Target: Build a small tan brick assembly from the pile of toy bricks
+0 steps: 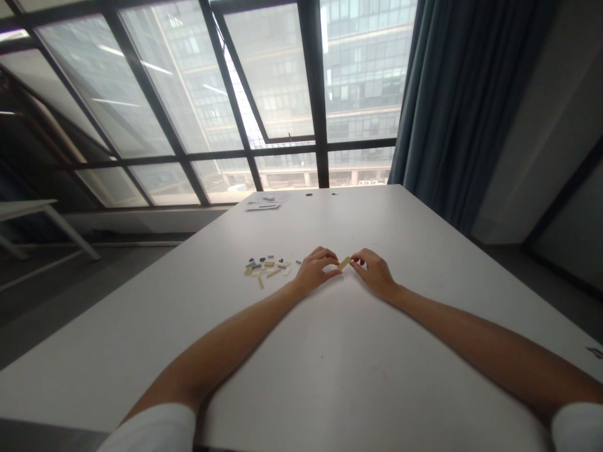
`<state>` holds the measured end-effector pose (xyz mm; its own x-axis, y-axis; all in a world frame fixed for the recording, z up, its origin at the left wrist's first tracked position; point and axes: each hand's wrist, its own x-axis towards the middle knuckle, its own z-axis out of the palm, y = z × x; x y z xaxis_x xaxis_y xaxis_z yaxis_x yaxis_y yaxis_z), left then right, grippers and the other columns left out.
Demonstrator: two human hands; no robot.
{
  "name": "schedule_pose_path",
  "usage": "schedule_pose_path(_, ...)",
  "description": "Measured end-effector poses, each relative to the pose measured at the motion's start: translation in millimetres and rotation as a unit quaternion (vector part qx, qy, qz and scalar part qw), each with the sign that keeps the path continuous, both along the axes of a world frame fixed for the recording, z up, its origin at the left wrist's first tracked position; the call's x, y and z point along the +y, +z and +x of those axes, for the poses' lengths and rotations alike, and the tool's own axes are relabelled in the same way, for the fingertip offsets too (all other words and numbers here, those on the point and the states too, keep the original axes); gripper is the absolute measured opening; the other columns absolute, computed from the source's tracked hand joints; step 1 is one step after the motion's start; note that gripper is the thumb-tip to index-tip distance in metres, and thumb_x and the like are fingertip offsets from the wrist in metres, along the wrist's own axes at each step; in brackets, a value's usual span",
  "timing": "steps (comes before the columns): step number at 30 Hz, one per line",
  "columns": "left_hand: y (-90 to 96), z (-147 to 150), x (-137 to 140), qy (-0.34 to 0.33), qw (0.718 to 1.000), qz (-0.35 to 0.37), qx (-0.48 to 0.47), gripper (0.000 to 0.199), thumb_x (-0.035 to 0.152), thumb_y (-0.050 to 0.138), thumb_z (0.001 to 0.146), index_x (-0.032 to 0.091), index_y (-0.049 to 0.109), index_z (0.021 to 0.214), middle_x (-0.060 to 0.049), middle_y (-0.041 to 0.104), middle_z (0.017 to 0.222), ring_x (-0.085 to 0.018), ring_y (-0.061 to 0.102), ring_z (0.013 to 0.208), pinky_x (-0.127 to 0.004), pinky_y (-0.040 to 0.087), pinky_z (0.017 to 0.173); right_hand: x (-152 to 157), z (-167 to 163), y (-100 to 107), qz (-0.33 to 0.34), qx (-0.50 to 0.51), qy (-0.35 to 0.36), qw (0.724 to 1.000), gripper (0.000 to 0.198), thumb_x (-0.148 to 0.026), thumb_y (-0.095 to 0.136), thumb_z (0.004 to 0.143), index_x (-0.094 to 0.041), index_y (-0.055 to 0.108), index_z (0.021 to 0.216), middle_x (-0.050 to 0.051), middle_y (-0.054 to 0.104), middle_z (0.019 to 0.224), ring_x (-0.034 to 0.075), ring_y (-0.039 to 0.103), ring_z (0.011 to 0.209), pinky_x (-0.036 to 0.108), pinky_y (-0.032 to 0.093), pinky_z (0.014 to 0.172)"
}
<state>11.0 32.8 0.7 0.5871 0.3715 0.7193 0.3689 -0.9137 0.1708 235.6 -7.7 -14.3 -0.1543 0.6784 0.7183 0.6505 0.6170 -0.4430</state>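
Observation:
Between my two hands, just above or on the white table [282,351], is a tan toy building brick [344,263], long and narrow and slanted up to the right. The thumb and fingers of my left hand [315,269] close on its left end. My right hand [375,271] is pinched at its upper right end, fingertips against it; whether a smaller piece is also in that pinch I cannot make out. Left of my left hand lies a loose cluster of small pieces, with a tan brick [269,264], a long tan strip [273,273] and several grey and black bits.
Papers [264,202] lie at the table's far left corner. A small dark round object [309,194] sits near the far edge. Behind the table stand framed windows, with a blue curtain [443,113] on the right. Another table [28,209] stands at the left.

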Motion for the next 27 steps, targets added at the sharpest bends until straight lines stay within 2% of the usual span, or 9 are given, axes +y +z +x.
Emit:
schedule_pose_path(7, -3.2, -1.0, 2.7, -0.017, 1.000, -0.012, 0.008, 0.017, 0.037, 0.070, 0.088, 0.022, 0.074, 0.092, -0.006, 0.069, 0.097, -0.018, 0.060, 0.094, -0.033, 0.051, 0.085, 2.9, 0.6, -3.2, -0.011, 0.019, 0.058, 0.998, 0.006, -0.019, 0.060, 0.089, -0.020, 0.064, 0.093, 0.002, 0.062, 0.084, 0.015, 0.056, 0.071, 0.027, 0.044, 0.063)
schedule_pose_path(16, 0.4, -0.4, -2.2, -0.019, 1.000, -0.014, 0.021, 0.015, 0.032, 0.063, 0.093, 0.023, 0.074, 0.099, -0.007, 0.069, 0.099, -0.018, 0.062, 0.096, -0.033, 0.053, 0.085, 3.9, 1.6, -5.4, -0.019, 0.040, 0.058, 0.997, 0.010, -0.018, 0.060, 0.088, -0.021, 0.064, 0.097, 0.003, 0.063, 0.087, 0.015, 0.056, 0.070, 0.028, 0.045, 0.062)
schedule_pose_path(24, 2.8, 0.8, -5.6, -0.013, 0.999, 0.010, 0.039, 0.015, 0.033, 0.065, 0.091, 0.022, 0.072, 0.098, -0.007, 0.069, 0.099, -0.018, 0.062, 0.095, -0.033, 0.054, 0.085, 4.2, 1.0, -6.3, -0.021, 0.034, 0.079, 0.996, 0.018, -0.013, 0.056, 0.087, -0.021, 0.063, 0.101, 0.003, 0.063, 0.090, 0.015, 0.056, 0.071, 0.027, 0.045, 0.062)
schedule_pose_path(27, 2.9, 1.0, -6.2, -0.004, 0.999, 0.011, 0.040, 0.021, 0.037, 0.068, 0.088, 0.023, 0.070, 0.103, -0.007, 0.068, 0.105, -0.019, 0.062, 0.098, -0.034, 0.054, 0.088, 3.7, 0.3, -6.1, -0.024, 0.027, 0.091, 0.995, 0.019, -0.011, 0.055, 0.086, -0.021, 0.063, 0.100, 0.003, 0.062, 0.091, 0.014, 0.056, 0.071, 0.027, 0.045, 0.062)
